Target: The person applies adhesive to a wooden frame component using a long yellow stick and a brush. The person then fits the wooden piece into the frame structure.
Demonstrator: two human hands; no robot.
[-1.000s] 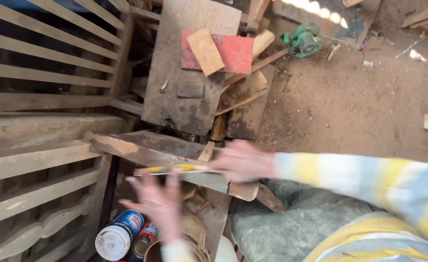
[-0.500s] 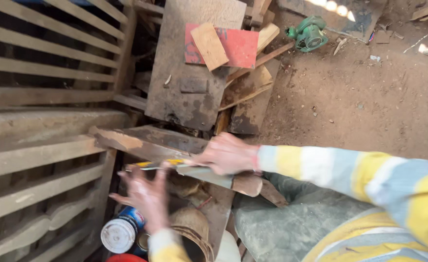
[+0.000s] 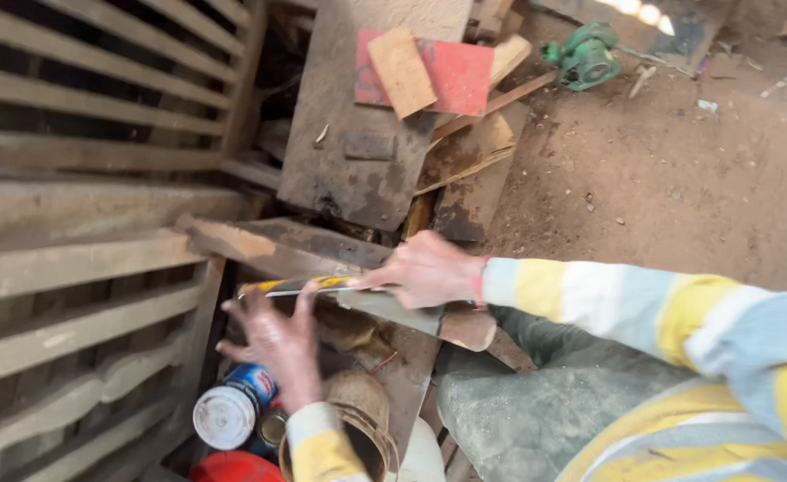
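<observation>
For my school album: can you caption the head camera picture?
Right hand grips a yellow tool on a plank; left hand spread just below, above cans.

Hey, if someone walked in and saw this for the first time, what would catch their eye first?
Probably the two hands at the centre: the right hand, in a yellow, white and blue striped sleeve, presses on a yellow-marked flat strip lying across a wooden plank, while the left hand touches that strip from below. Next, the red board at the top, and the green power tool on the dirt floor beyond it.
</observation>
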